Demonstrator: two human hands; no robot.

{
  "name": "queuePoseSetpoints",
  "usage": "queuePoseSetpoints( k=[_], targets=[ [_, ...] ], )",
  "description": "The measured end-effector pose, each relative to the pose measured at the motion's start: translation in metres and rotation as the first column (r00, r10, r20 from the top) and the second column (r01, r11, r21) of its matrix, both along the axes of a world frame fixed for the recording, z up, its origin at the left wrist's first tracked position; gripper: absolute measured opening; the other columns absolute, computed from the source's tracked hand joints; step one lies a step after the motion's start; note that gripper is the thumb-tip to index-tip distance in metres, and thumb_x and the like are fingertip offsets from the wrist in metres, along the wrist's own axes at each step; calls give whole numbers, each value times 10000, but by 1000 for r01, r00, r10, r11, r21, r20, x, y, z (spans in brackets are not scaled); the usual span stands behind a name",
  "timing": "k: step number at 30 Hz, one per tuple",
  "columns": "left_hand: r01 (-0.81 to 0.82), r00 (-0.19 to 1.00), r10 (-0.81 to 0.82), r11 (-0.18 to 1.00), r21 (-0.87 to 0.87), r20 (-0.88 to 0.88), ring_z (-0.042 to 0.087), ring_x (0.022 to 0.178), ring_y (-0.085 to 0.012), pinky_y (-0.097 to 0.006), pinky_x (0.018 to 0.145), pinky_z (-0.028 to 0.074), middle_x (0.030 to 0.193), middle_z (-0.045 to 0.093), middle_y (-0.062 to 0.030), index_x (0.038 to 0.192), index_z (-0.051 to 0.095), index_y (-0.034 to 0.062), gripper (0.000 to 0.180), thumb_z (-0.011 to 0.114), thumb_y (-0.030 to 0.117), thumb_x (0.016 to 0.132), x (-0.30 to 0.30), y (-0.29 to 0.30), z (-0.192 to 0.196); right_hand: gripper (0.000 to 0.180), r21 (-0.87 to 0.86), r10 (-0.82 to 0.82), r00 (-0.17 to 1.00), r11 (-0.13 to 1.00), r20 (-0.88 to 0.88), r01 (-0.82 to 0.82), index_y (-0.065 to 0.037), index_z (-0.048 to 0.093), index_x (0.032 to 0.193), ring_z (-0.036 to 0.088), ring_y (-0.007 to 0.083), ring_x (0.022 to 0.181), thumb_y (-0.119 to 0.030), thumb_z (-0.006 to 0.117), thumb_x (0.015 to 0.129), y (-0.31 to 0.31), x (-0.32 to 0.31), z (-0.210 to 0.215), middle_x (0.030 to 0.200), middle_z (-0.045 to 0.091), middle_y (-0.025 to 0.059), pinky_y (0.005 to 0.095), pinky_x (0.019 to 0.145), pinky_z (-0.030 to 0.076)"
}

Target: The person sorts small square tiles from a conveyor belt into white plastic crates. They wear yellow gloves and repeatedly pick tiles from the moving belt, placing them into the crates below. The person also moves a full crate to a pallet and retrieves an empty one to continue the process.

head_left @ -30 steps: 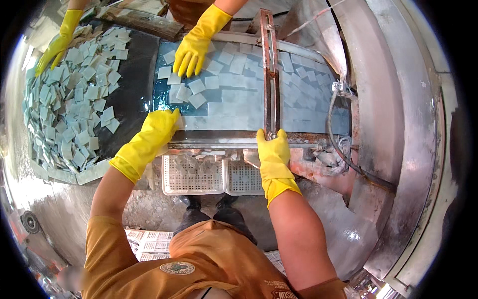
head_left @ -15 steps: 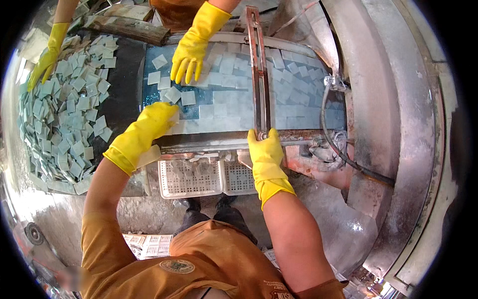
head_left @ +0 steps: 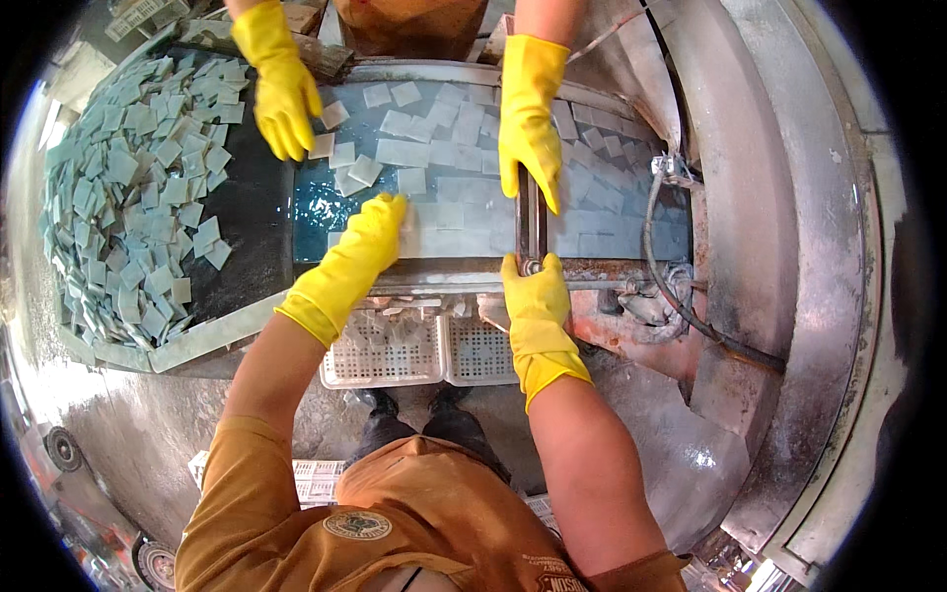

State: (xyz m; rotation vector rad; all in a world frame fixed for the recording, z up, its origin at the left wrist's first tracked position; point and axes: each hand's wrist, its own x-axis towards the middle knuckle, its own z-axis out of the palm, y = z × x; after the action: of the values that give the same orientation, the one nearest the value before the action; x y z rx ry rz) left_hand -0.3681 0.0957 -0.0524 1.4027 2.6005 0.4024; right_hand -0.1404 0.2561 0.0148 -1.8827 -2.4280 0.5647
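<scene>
Pale square tiles [head_left: 464, 189] lie in rows on a wet blue belt [head_left: 321, 212]. My left hand [head_left: 375, 229], in a yellow rubber glove, rests over the near rows with its fingers curled together; whatever is under them is hidden. At the belt's near edge my right hand [head_left: 538, 288], gloved alike, is closed round the end of a narrow rusty metal bar [head_left: 532, 222] lying across the tiles. A co-worker's gloved hand [head_left: 531, 138] is on the bar's far part. The co-worker's other gloved hand [head_left: 284, 113] hangs beside some loose tiles [head_left: 342, 155].
A large heap of tiles [head_left: 128, 207] covers the left end, with a dark strip [head_left: 242, 217] beside it. White perforated baskets [head_left: 383, 357] stand below the near edge. A black hose [head_left: 646, 227] loops at the right, before a big curved metal housing [head_left: 769, 197].
My left hand has moved right along the tiles. One co-worker's hand has come onto the bar; the other has left the heap for the loose tiles. My right hand stays at the bar's end.
</scene>
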Motion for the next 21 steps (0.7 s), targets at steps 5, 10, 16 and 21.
queuePoseSetpoints(
  k=[5, 10, 16, 21],
  targets=[
    [54, 995, -55, 998, 17, 88, 694, 1071, -426, -495, 855, 601, 1281, 645, -210, 1315, 599, 73, 493, 681, 29, 831, 1, -2, 17, 591, 9, 13, 999, 1000, -34, -13, -52, 659, 1114, 738, 445, 968, -582, 740, 863, 3, -1, -1, 1062, 754, 228, 525, 848, 582],
    [23, 993, -15, 997, -72, 115, 692, 1142, -432, -503, 893, 601, 1420, 646, -201, 1399, 625, 155, 506, 689, 114, 898, 18, -5, 41, 591, -21, 13, 1000, 1000, 0, -13, -53, 661, 1124, 737, 447, 960, -579, 739, 866, -2, -1, 2, 1053, 751, 230, 527, 839, 585],
    [-226, 969, 242, 947, 230, -47, 729, 952, -408, -503, 799, 582, 1055, 755, -189, 1163, 719, 76, 384, 818, 274, 849, -42, -39, 42, 604, 10, 17, 1000, 1000, -17, -17, -47, 672, 1155, 742, 438, 970, -573, 743, 867, -1, -1, -1, 1070, 755, 224, 521, 842, 589],
    [-170, 972, 192, 972, 160, -138, 703, 1094, -400, -495, 913, 569, 1216, 731, -179, 1265, 692, 54, 535, 862, 302, 823, -69, -28, 22, 600, 8, 5, 1000, 1000, -14, -5, -44, 674, 1135, 740, 444, 979, -576, 743, 865, -1, -2, 3, 1071, 754, 227, 526, 845, 588]
  ],
)
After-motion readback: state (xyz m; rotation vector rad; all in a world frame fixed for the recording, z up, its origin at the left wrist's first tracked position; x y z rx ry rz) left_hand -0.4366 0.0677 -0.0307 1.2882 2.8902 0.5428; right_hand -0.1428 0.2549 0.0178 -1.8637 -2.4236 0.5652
